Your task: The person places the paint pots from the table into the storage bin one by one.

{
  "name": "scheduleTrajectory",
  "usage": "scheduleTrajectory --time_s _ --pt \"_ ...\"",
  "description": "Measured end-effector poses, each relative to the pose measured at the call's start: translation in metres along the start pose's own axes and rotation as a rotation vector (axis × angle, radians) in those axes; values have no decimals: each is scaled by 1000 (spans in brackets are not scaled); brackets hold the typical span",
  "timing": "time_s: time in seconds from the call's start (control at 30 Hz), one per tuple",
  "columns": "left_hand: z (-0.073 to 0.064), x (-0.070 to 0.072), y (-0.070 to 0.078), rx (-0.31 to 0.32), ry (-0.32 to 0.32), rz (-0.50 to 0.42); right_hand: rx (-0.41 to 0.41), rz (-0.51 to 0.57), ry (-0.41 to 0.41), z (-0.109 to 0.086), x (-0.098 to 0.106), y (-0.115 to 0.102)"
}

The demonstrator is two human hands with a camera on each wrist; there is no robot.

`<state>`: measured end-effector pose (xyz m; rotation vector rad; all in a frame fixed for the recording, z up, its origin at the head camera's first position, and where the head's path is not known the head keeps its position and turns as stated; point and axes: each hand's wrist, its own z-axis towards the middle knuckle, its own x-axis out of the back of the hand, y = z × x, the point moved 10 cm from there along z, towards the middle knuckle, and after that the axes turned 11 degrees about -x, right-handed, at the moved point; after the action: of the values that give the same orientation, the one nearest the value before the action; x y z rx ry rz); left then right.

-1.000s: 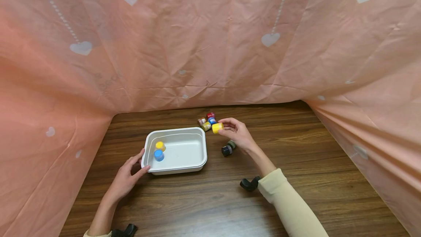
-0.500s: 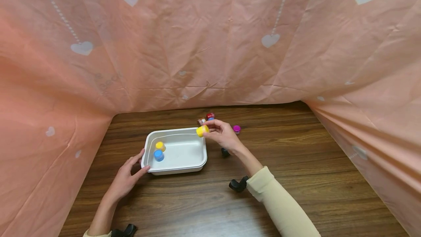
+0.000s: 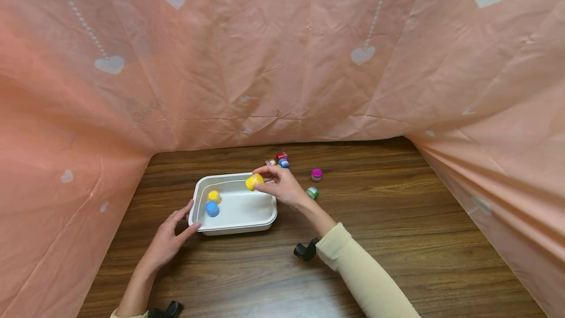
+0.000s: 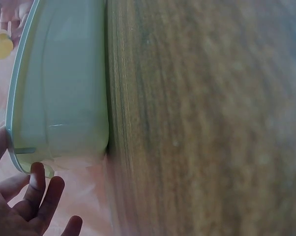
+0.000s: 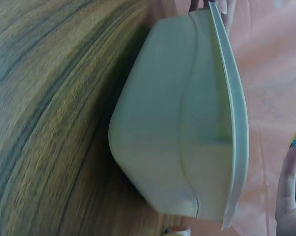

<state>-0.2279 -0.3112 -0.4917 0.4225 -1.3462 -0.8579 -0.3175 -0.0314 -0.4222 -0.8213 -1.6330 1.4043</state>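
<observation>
In the head view, my right hand (image 3: 282, 188) pinches a small yellow-lidded paint jar (image 3: 254, 181) between thumb and fingers, above the right part of a white plastic tray (image 3: 238, 229). Its yellow side and printed label also show at the edge of the right wrist view. My left hand (image 3: 169, 237) holds the tray's left end, with thumb and fingertips at the rim around the near corner. Inside the tray, a yellow-lidded jar (image 3: 214, 196) and a blue-lidded jar (image 3: 213, 208) stand side by side at the left.
Behind the tray lie a red jar (image 3: 281, 155), a blue jar (image 3: 284, 163) and others partly hidden by my right hand. A magenta-lidded jar (image 3: 316, 174) and a green jar (image 3: 312, 192) are on the wooden table (image 3: 419, 220) to the right. Pink cloth (image 3: 282, 87) surrounds the table.
My right hand has carried the yellow jar leftward from beside the other jars to over the tray. The magenta and green jars have come into sight; my left hand stays in place.
</observation>
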Motion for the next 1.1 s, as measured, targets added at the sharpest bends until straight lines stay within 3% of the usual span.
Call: scheduleTrajectory --time_s 0.33,0.77,1.1 --pt "1 0 0 14 -9 -8 14 -4 -49 7 -23 -3" --pt "0 -1 -1 17 -15 -5 50 -102 -78 16 -50 -3" --pt "0 -1 -1 32 -23 -7 9 -98 -98 24 -71 3"
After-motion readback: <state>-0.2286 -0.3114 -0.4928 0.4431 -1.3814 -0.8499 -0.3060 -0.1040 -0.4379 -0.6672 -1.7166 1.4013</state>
